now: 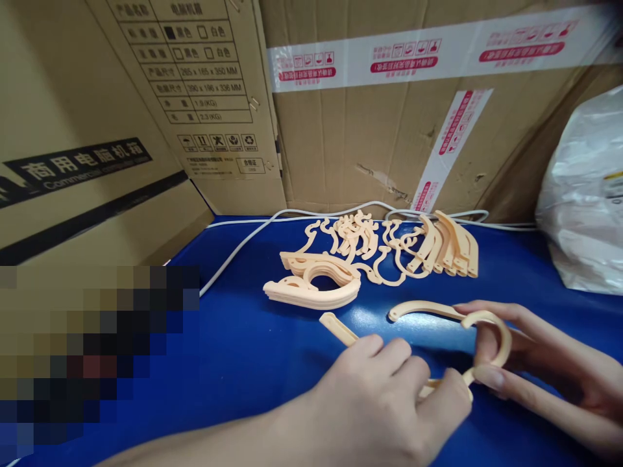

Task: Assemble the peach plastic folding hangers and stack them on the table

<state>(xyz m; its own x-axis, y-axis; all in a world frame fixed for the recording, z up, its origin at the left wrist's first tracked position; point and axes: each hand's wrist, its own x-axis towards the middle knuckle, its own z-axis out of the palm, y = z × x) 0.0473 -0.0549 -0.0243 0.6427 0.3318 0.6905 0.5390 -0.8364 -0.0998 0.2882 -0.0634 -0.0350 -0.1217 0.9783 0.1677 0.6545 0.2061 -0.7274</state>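
My left hand (384, 395) is closed around a cream plastic hanger arm (338, 329), whose flat end sticks out past the knuckles. Thumb and fingers of my right hand (540, 370) grip a curved hanger hook (503, 344) of the same colour. The hook's lower end meets the pieces at my left fingertips; the joint itself is mostly hidden. A second, curved hanger arm (423, 307) reaches left from behind my right index finger, and I cannot tell whether it is held. Beyond the hands lies a stack of folded hangers (311, 295).
Loose hooks (357, 233) are heaped on the blue tabletop (233, 363), with several hanger arms (448, 246) piled to their right. A white cable (243, 243) runs behind them. Cardboard boxes (341, 149) wall the back and left; a white plastic bag (588, 194) stands at right.
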